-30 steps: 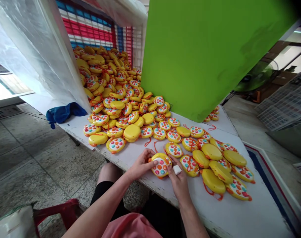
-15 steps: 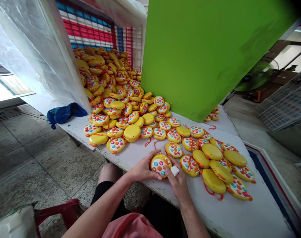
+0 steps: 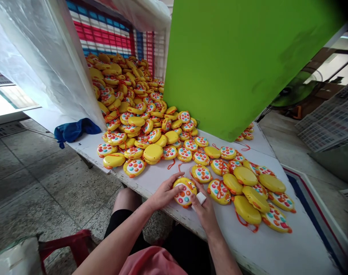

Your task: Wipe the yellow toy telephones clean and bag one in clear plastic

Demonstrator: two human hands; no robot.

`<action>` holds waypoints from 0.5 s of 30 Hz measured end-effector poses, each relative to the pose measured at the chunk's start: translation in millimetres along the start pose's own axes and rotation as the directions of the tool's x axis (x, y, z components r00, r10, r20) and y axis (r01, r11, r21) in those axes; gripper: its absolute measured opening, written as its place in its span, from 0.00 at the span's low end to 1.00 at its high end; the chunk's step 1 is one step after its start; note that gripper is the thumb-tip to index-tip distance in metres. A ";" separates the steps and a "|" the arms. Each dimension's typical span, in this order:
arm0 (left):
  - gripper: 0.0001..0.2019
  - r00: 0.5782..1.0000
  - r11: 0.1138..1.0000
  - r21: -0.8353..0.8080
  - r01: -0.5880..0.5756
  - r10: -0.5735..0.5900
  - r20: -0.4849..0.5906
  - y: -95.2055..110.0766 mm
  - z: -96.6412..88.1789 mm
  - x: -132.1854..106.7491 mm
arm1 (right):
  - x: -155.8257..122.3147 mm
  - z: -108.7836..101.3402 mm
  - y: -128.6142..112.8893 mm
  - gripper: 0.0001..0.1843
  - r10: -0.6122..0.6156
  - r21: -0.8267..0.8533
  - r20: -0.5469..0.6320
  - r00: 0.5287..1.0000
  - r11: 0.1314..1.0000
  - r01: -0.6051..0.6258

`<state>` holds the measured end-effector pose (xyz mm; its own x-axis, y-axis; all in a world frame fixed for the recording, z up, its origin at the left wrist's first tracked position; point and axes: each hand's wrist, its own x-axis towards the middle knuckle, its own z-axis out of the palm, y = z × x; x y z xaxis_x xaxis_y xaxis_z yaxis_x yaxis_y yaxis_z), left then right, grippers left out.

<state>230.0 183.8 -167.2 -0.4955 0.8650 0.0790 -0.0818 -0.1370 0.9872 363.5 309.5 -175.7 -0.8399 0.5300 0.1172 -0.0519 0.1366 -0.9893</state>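
Near the table's front edge I hold a yellow animal-shaped toy [image 3: 186, 194] with a white face and coloured round buttons, its eyes toward the upper right. My left hand [image 3: 166, 194] is closed around its left side, the thumb lying across the buttons. My right hand [image 3: 206, 212] grips the right side, thumb on the front near the lower edge. A small white block [image 3: 201, 197] is also tucked between the right thumb and fingers; I cannot make out its kind. Just right of the hands lies another such toy [image 3: 219, 191] with an orange cord over its buttons.
A large heap of the same toys [image 3: 125, 99] fills the back left, spilling from a striped mesh crate [image 3: 102, 32]. More toys [image 3: 245, 175] lie at right. A green panel [image 3: 219, 65] stands upright behind. A blue cloth [image 3: 76, 131] lies at the table's left edge.
My left thumb has moved up from the toy's lower edge onto its buttons. The toy has turned and shifted slightly left, and the right hand with the white block has moved slightly left too.
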 end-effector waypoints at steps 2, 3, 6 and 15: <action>0.23 0.999 0.999 0.033 -0.009 0.010 -0.037 -2.1 0.2 0.4 | -1.6 1.9 -1.7 0.32 0.000 0.016 0.045 0.999 1.000 -0.001; 0.22 0.998 0.999 0.037 -0.015 0.017 -0.055 -3.6 0.4 0.6 | -2.4 3.2 -2.0 0.34 0.004 0.029 0.063 0.998 1.000 -0.005; 0.21 0.994 0.999 0.032 -0.024 0.027 -0.102 -7.7 1.0 1.1 | -4.4 7.1 -1.4 0.40 0.004 0.007 0.085 0.996 1.000 -0.005; 0.28 0.998 0.993 -0.118 -0.007 -0.001 -0.066 -5.6 1.0 2.7 | 22.4 -17.4 -22.1 0.39 -0.235 -0.370 -0.484 0.843 0.928 0.046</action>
<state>230.0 187.3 -172.3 -0.5513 0.8314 0.0688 -0.1794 -0.1987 0.9635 355.2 332.9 -149.7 -0.4338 0.8198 0.3739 0.1132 0.4613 -0.8800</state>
